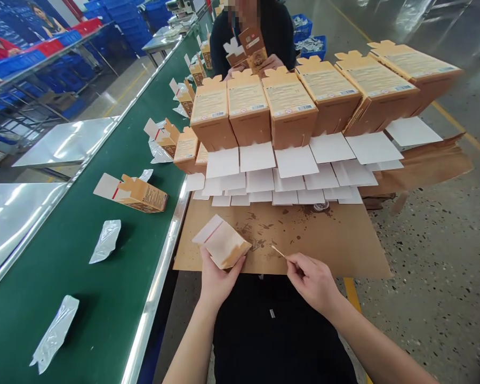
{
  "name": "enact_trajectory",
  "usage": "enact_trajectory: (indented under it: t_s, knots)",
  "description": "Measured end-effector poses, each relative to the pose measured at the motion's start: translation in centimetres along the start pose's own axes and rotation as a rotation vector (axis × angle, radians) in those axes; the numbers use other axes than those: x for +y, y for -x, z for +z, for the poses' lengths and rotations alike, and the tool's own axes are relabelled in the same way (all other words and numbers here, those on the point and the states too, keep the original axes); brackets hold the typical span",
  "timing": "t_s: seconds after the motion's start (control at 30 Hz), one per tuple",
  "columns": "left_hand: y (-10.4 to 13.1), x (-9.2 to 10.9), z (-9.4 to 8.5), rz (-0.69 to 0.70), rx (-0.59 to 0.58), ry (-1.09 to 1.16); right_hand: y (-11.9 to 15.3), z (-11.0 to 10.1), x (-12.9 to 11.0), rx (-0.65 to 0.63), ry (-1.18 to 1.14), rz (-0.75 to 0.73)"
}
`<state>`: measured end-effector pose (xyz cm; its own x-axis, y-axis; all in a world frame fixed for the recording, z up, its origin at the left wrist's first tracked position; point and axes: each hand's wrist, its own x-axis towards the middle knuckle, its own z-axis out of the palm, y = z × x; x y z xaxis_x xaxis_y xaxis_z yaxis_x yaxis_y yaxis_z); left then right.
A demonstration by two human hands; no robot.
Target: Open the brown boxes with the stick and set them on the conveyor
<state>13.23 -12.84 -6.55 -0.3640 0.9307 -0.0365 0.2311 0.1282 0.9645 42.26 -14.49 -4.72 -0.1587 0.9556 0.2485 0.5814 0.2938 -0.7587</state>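
Note:
My left hand [220, 280] grips a small cardboard box [226, 242] with a white flap and a red strip, tilted above the front edge of the brown board [344, 240]. Between the thumb and fingers of my right hand [310, 280] is a thin cotton swab [279, 250], its tip pointing left toward the box and apart from it. Dark smudges mark the board between the two hands. Behind them, brown boxes [290, 101] lie in a row on the board, their white flaps [296, 161] hanging toward me in layers.
On my left runs a green conveyor belt [136, 277] with a metal edge. It carries open boxes [146, 193] and silvery packets [56, 333]. Across the board a co-worker [252, 32] holds a brown carton [254, 48]. Blue crates [312, 47] stand on the floor behind.

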Motion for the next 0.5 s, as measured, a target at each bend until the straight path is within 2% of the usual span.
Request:
enact_trajectory:
  t_s: [0.07,0.13,0.23,0.3,0.37,0.4,0.5]
  knots:
    - [0.0,0.2,0.0,0.027,-0.015,-0.081,0.3,-0.5,-0.2,0.004,-0.007,0.059]
    - [0.0,0.4,0.4,0.042,-0.021,-0.071,0.4,-0.6,-0.5,-0.008,-0.025,0.09]
    - [-0.1,0.7,1.1,0.067,-0.013,-0.06,0.2,-0.4,-0.9,-0.025,-0.066,0.091]
    - [-0.3,0.9,1.0,0.081,0.002,-0.106,0.1,-0.4,-0.9,-0.004,-0.09,0.071]
    - [-1.1,1.1,-0.6,0.089,0.08,-0.151,0.3,-0.7,-0.7,0.039,-0.103,0.066]
    - [-1.7,1.2,-2.0,0.09,0.139,-0.163,0.4,-1.0,-0.4,0.067,-0.104,0.075]
    - [-4.4,1.3,-8.4,0.058,0.343,-0.141,1.0,-2.1,0.6,0.156,-0.089,0.142]
